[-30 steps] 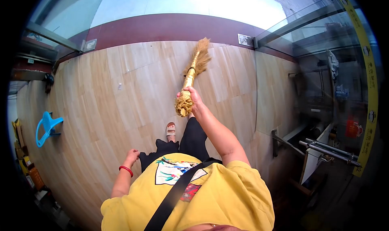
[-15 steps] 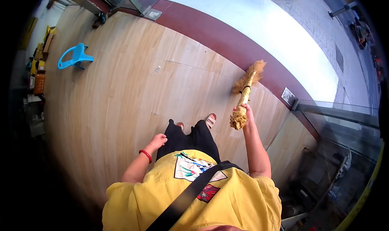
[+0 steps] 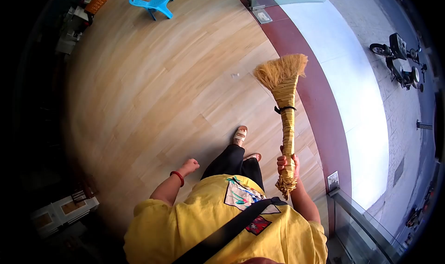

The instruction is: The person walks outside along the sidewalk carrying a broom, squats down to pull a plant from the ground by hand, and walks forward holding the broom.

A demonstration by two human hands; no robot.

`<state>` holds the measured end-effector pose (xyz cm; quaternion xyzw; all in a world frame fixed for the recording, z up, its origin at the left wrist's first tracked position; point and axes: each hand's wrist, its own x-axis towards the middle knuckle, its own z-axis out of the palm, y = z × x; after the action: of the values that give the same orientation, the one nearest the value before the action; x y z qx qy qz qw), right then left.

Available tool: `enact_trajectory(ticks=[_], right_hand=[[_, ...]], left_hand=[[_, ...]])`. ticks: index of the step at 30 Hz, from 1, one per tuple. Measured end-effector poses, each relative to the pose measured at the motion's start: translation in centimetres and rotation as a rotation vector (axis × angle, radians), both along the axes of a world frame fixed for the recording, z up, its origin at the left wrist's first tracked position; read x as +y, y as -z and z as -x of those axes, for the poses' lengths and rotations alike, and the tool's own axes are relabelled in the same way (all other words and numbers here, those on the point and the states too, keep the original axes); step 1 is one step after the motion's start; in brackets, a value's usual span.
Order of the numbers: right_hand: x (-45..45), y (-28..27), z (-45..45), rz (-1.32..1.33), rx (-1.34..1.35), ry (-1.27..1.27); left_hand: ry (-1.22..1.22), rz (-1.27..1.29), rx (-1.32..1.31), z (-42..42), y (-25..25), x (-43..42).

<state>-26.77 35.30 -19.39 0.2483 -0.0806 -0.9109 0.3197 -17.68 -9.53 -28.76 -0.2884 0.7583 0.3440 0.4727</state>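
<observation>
My right hand (image 3: 295, 164) is wrapped round the lower handle of a straw hand broom (image 3: 288, 125). Its bristles fan out at the top, over the floor's edge by the dark red strip, and a black tie circles the handle. The frayed butt end sticks out below my fingers. My left hand (image 3: 189, 166), with a red bracelet at the wrist, hangs beside my body with its fingers curled in. Nothing shows in it.
A blue plastic chair (image 3: 155, 3) stands on the wooden floor (image 3: 162, 88) at the upper left. Glass door panels (image 3: 361, 227) border the dark red threshold (image 3: 331, 139). Outside, a motorbike (image 3: 402, 62) is parked. Several boxes and an orange basket (image 3: 96, 3) line the left side.
My view has turned to the right, and my feet have shifted. The broom has swung more upright, its bristles now seen broad side on. My right hand still grips it.
</observation>
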Motion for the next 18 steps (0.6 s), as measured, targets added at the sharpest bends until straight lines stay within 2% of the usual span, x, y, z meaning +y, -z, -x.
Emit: enact_trajectory(ticks=[2,5,9,11,12,14,17,18], right_hand=[[-1.6,1.1,2.3,-0.079,0.018,-0.203],[-5.6,2.3,6.1,-0.231,0.054,-0.544],[-14.7,4.5,13.0,-0.337,0.296,-0.926],[-21.1,4.5,15.7,-0.415,0.311,-0.947],[-23.9,5.1,17.2,-0.396,0.330,-1.055],[-28.9,9.7,17.9,-0.310,0.289,-1.107],[-28.6,7.6,19.7,-0.441,0.258,-1.169],[-27.1,9.5,19.9,-0.398,0.283,-1.126]], left_hand=[[-0.095,-0.024,0.073,0.5,0.7,-0.6],[-0.222,-0.115,0.040,1.4,-0.8,-0.3],[-0.200,-0.097,0.112,2.6,-2.1,-0.3],[-0.316,-0.093,0.099,3.4,-3.6,-0.3],[-0.309,-0.100,0.094,3.6,-3.7,-0.4],[-0.341,-0.085,0.075,3.5,-3.7,-1.0],[-0.398,-0.081,0.068,2.4,-2.9,-1.9],[-0.401,-0.089,0.054,2.2,-2.9,-1.9]])
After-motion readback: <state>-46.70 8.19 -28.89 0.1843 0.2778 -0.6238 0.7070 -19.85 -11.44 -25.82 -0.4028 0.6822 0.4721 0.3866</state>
